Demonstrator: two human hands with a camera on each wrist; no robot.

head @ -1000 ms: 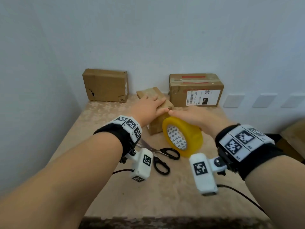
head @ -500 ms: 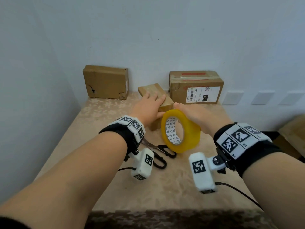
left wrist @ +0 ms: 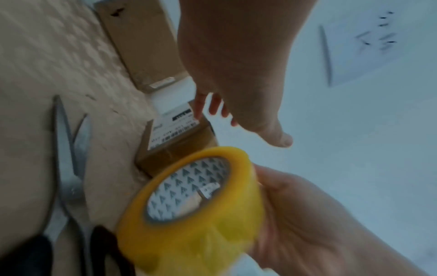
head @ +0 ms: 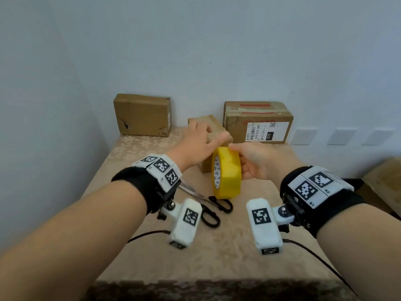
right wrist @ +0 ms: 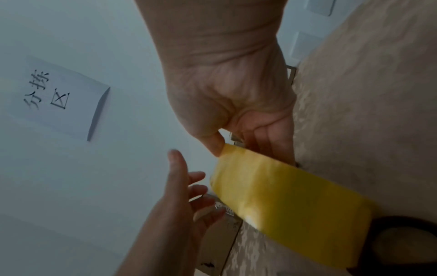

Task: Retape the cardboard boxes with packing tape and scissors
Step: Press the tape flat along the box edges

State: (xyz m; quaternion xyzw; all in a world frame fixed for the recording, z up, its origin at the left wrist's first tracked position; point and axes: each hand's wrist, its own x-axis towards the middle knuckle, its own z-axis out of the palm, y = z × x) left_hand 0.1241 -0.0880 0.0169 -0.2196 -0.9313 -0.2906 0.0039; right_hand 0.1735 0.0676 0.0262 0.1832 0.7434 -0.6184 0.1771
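Right hand [head: 256,161] gripping glossy yellow tape roll [head: 227,174] — small cardboard box [head: 213,127] behind

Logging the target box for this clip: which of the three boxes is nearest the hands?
The small box in the middle, under the left hand. The other two stand back against the wall, left box and labelled right box.

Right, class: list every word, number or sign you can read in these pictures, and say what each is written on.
"分拣区": handwritten on the paper sheet on the wall.
"070-070-A80": on the white label of the right-hand box.
"070": white on that label's black patch.
Barcode, QR code and small print there: too small to read.
Label on the small box: blurred.
Print inside the tape roll: triangles, sticker unreadable.
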